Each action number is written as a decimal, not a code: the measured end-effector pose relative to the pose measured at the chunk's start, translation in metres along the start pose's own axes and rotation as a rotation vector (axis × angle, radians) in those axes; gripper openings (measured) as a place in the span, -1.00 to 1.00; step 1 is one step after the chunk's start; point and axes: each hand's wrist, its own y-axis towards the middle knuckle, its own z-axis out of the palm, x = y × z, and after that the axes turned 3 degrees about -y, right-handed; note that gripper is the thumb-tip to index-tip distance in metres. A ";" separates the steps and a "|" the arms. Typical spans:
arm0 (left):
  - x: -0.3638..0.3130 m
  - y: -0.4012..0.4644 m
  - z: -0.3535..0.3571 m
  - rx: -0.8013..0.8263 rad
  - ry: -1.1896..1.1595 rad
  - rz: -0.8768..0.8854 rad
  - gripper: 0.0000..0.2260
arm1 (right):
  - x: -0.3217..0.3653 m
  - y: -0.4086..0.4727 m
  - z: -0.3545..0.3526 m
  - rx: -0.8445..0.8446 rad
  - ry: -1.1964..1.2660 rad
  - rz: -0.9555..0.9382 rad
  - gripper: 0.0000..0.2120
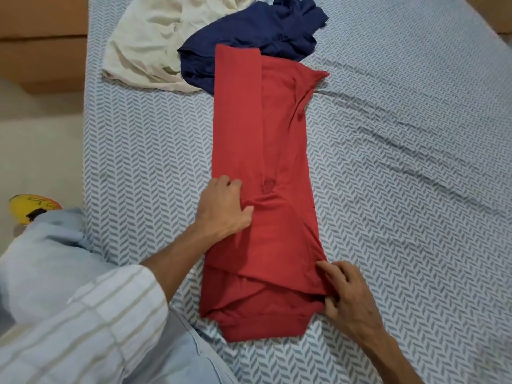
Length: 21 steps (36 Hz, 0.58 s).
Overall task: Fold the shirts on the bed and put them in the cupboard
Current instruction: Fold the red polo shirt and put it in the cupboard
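Head view: the only view — it looks down along a bed (388,162) with a herringbone sheet.
Red shirt: the red shirt (263,162) lies in the middle of the bed as a long narrow strip, both sides folded in, one end near the person, the other reaching far toward the other clothes.
Left hand: the left hand (224,209) rests on the strip's left edge about midway, fingers (230,184) curled, bunching a pinch of cloth.
Right hand: the right hand (349,295) is at the near right corner, fingers pinching the folded edge there.
Step in hand: by my reading, tidying the lengthwise fold of the first shirt.
Next move: probably doubling the strip end over end — that calls for flat layers and both near corners held so the folded sides do not slip out.
Waiting: a navy shirt (255,34) and a cream shirt (146,45) lie crumpled at the far end, touching each other; the red strip's far end overlaps the navy one.
Hidden: no cupboard in view; the cream shirt is cut off at the top edge; a yellow object (30,207) on the floor at left is half covered and hard to identify.
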 end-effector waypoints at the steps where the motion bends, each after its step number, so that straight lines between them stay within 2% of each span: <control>1: -0.005 0.006 0.001 -0.013 -0.027 0.042 -0.51 | -0.001 0.000 0.000 -0.003 0.008 -0.003 -0.19; 4: -0.022 0.023 0.000 0.040 -0.184 0.126 -0.67 | -0.001 -0.003 -0.001 -0.009 0.026 0.011 -0.19; 6: -0.031 0.033 0.003 0.152 -0.321 0.092 -0.72 | -0.002 -0.004 -0.001 -0.050 0.017 0.061 -0.27; 9: -0.037 0.042 0.011 0.260 -0.430 -0.006 -0.69 | 0.002 -0.006 -0.003 -0.197 -0.047 0.080 -0.67; 11: -0.038 0.048 0.016 0.264 -0.477 -0.069 -0.69 | 0.006 -0.005 -0.001 -0.240 -0.086 0.101 -0.80; 16: -0.041 0.057 0.024 0.314 -0.526 -0.183 -0.82 | 0.012 -0.012 0.002 -0.190 -0.051 0.308 -0.66; 19: -0.039 0.059 0.026 0.342 -0.554 -0.207 -0.79 | 0.017 -0.015 0.006 -0.174 -0.038 0.401 -0.58; 21: -0.037 0.060 0.025 0.341 -0.579 -0.214 -0.79 | 0.021 -0.017 0.009 -0.218 -0.046 0.400 -0.52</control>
